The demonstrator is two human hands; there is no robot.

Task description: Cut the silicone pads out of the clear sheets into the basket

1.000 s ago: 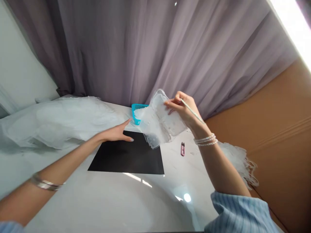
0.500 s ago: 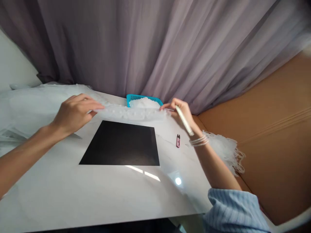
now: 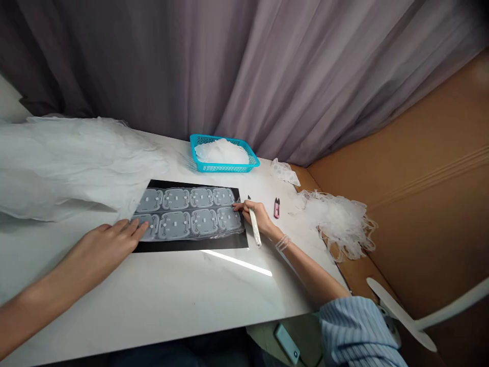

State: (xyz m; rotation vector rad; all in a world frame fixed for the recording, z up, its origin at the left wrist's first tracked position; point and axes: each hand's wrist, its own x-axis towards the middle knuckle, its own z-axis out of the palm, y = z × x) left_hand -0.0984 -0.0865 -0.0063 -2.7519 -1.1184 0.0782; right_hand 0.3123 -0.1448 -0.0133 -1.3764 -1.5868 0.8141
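Observation:
A translucent sheet with two rows of rounded, pale grey-white patches [image 3: 174,225] lies on a black mat [image 3: 191,245] on the table. My left hand [image 3: 110,242] rests on the sheet's left end, fingers stretched out flat and holding nothing. At the right end, my right hand [image 3: 256,216] has its fingertips on the sheet's edge. Held in that hand is a slim white pen-shaped tool [image 3: 254,229], its dark pointed tip showing beyond the fingers. Pink thread snips [image 3: 277,209] lie just right of the mat.
A blue basket [image 3: 225,167] at the back holds white pieces. Thin white sheets [image 3: 72,158] are heaped at the left. Stringy white scraps [image 3: 344,224] hang over the table's right edge, near a white patterned piece [image 3: 284,172]. A phone [image 3: 286,344] lies below the front edge.
The sheet, held stretched behind the black mat before, now lies across it. Both hands have come down and nearer; the right one has moved left, still holding the white tool.

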